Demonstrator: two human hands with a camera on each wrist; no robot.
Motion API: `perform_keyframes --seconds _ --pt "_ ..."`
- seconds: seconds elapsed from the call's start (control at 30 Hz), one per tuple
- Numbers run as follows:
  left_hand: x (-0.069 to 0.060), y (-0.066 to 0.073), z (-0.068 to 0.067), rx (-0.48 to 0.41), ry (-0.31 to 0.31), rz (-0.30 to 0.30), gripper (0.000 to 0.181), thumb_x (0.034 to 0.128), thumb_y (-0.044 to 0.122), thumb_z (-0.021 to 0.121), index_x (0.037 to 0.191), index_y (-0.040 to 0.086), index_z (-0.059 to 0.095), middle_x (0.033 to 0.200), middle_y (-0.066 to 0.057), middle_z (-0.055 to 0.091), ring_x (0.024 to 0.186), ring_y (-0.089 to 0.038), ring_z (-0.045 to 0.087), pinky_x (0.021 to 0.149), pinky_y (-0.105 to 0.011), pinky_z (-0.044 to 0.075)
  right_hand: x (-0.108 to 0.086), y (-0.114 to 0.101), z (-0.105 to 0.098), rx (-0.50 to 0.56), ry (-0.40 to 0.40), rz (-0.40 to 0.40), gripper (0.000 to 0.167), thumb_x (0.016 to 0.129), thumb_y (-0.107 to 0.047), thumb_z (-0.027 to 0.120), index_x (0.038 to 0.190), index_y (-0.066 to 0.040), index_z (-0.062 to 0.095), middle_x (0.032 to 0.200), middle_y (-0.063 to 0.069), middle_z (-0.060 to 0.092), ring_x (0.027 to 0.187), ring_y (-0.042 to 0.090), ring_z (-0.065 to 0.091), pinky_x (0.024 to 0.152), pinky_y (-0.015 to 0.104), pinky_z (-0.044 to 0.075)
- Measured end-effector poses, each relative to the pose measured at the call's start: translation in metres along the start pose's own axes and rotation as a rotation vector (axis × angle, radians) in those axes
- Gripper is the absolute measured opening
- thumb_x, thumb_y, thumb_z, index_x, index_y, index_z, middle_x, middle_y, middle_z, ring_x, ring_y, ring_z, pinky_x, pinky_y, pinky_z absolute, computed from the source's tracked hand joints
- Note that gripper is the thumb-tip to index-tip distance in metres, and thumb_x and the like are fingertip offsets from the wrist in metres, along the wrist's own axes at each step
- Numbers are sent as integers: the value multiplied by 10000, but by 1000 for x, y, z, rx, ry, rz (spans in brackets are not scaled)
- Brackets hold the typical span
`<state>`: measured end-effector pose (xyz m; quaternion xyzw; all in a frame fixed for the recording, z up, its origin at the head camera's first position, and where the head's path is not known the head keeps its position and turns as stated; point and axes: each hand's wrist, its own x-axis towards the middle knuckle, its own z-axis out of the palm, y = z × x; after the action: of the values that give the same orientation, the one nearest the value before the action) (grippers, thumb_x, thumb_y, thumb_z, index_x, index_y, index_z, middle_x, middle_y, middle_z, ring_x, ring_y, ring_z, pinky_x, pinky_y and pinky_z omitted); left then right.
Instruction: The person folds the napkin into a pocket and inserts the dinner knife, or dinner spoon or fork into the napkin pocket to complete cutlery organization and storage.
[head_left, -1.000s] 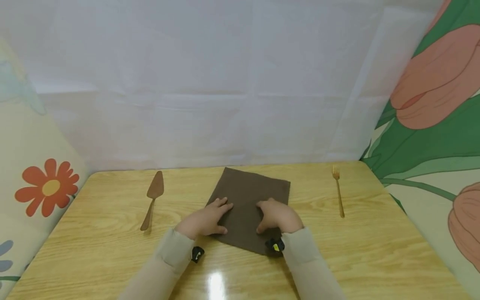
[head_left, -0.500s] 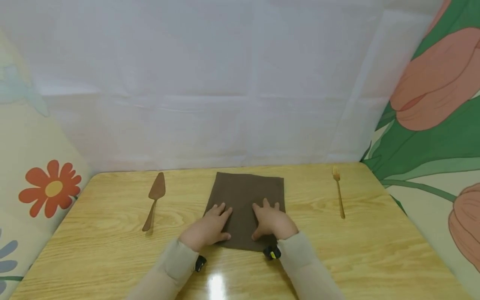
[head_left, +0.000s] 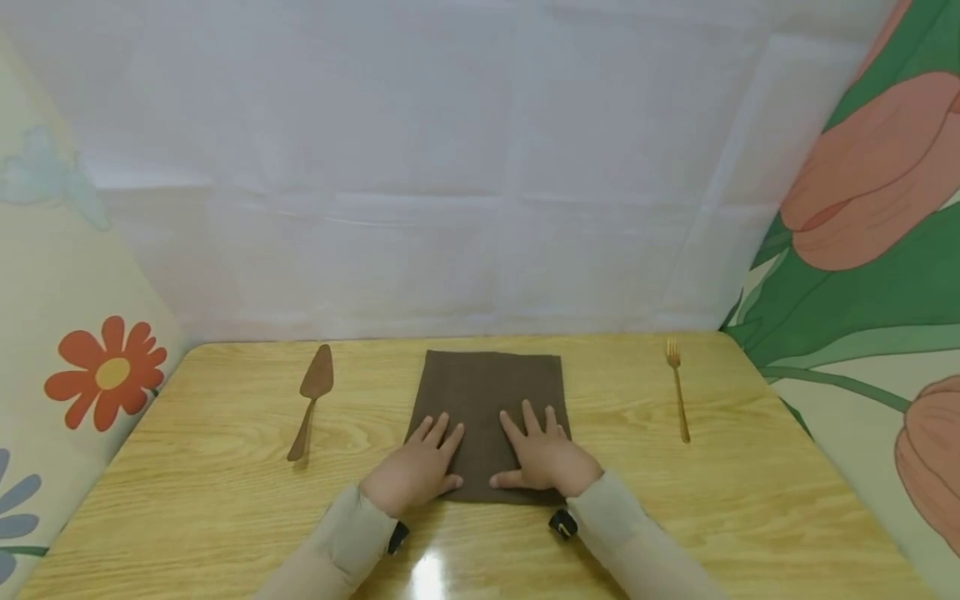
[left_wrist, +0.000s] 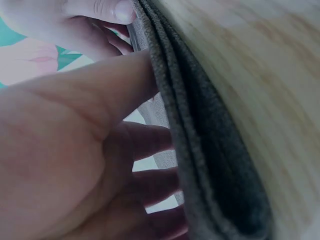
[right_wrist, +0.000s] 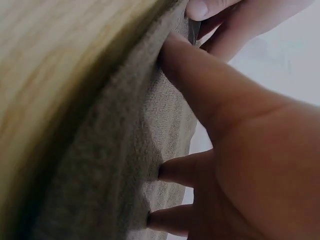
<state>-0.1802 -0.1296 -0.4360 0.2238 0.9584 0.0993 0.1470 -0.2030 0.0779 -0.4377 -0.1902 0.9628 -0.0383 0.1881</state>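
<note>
Turned brown cloth point(head_left: 480, 383) nearly square to tabletop point(head_left: 217, 433) far edge, correcting skew; resting left hand point(head_left: 415, 469), right hand point(head_left: 546, 458) on it, with spread fingers.

No text, label, brand, number or sign can be read in any of the three views. At the lower right of centre in the head view, the small black plastic-looking device at the right wrist point(head_left: 559, 524) bears a yellowish mark point(head_left: 566, 527), too small and blurred to make out as a letter, number or logo.
</note>
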Motion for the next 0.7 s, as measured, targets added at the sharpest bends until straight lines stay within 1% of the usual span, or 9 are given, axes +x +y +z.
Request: perform_keyframes --seconds 0.1,0.17,0.27,0.37,0.43,0.53,0.6,0.7 --pt "-1 -2 2 10 -8 25 693 993 320 657 1508 -67 403 1569 -345 282 1449 -531 256 1170 -567 289 2 1 0 -9 -10 -7 963 894 -648 649 1619 -143 266 1650 238 169 1457 561 191 1136 608 330" --pt "-1 -6 3 -13 -19 39 693 1000 319 649 1518 -61 390 1580 -345 258 1458 -534 227 1171 -576 281 5 3 -2 -3 -18 -16 967 894 -646 651 1623 -150 254 1656 233 149 1462 559 175 1145 600 321" --pt "-1 -15 1 -101 -57 62 708 1009 322 641 1547 -35 351 1608 -337 185 1484 -531 138 1171 -608 252 10 7 -4 21 -28 -35 968 894 -630 663 1627 -158 242 1663 227 119 1468 560 145 1157 602 298" --pt "-1 -28 -2 -199 -109 104 737 1006 323 648 1573 -5 311 1626 -334 104 1496 -528 45 1166 -654 208 15 11 -6 42 -36 -46 960 900 -610 669 1632 -175 223 1672 209 87 1477 552 112 1162 619 274" --pt "-1 -35 -5 -252 -140 136 781 982 324 684 1581 6 297 1631 -333 66 1496 -532 7 1160 -679 187 18 14 -7 51 -38 -52 956 902 -605 671 1633 -185 220 1676 197 80 1482 546 101 1160 629 269" --pt "-2 -45 -8 -295 -173 170 855 927 310 756 1585 17 296 1636 -325 42 1495 -533 -12 1156 -691 178 22 16 -6 65 -33 -61 948 904 -610 666 1633 -201 220 1681 178 73 1491 530 84 1158 640 262" --pt "-2 -49 -9 -313 -178 183 893 887 293 800 1581 20 309 1639 -317 51 1495 -532 -3 1156 -687 185 24 18 -5 82 -22 -73 937 907 -611 663 1632 -208 228 1683 171 73 1497 523 70 1157 651 251" --pt "-4 -54 -9 -361 -168 180 888 862 269 825 1572 34 345 1648 -292 73 1505 -507 21 1164 -671 191 26 24 -3 123 3 -103 875 932 -575 657 1624 -211 264 1685 160 89 1505 505 50 1156 666 237"
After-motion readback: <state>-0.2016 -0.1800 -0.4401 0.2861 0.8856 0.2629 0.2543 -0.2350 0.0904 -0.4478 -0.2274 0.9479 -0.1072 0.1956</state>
